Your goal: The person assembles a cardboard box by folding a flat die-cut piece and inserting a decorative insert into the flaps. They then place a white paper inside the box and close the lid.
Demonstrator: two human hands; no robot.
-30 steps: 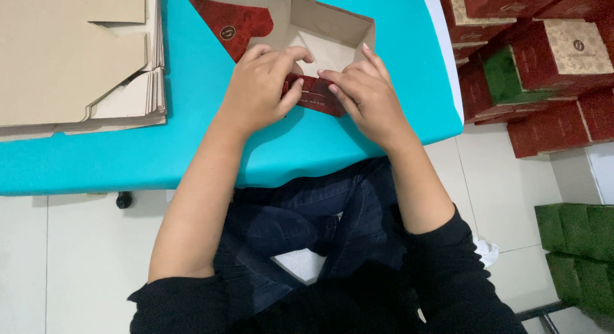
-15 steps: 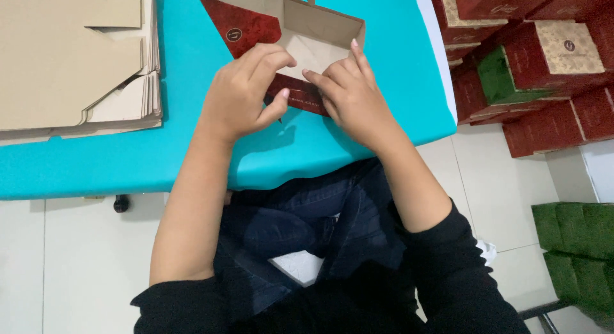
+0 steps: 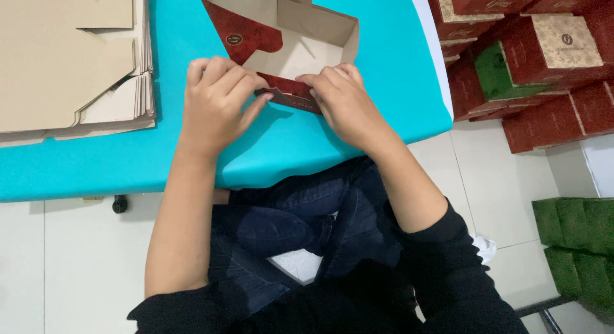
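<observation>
This looks like a packing workshop. Flat cardboard blanks point(image 3: 70, 59) lie stacked on the turquoise table point(image 3: 396, 85). Finished red boxes point(image 3: 543, 53) and green boxes point(image 3: 575, 238) pile up on the tiled floor point(image 3: 83, 264).

A half-folded red cardboard box point(image 3: 291, 43), tan inside, lies open-topped on the turquoise table point(image 3: 384, 72).

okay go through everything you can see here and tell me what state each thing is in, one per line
Dark red carton: half folded, top open, brown inside showing.
Near flap: pressed down between both hands.
Left hand: curled grip on the flap's left end.
Right hand: fingers flat on the flap's right end.
Flat cardboard blanks: unfolded, stacked.
Red boxes: assembled, closed, piled on the floor.
Green boxes: closed, stacked.
</observation>
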